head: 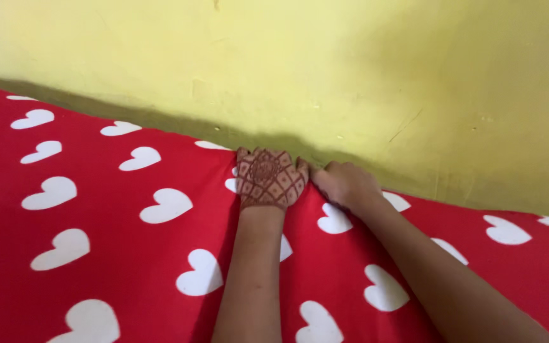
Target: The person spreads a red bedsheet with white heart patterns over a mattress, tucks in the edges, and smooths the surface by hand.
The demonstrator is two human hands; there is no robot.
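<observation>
A red bedsheet [115, 254] printed with white hearts covers a mattress that runs up against a yellow wall. My left hand [268, 179], its back patterned with dark henna, presses down at the sheet's far edge, with the fingertips hidden in the gap between mattress and wall. My right hand [344, 184] lies right beside it, touching it, fingers curled over the same edge of the sheet. Both forearms reach in from the bottom of the view. Whether either hand pinches the cloth or only pushes it is hidden.
The yellow wall [351, 76] fills the upper part of the view and has small marks and scratches. A dark shadowed gap [160, 121] runs along where the mattress meets the wall. The sheet stretches left and right of my hands.
</observation>
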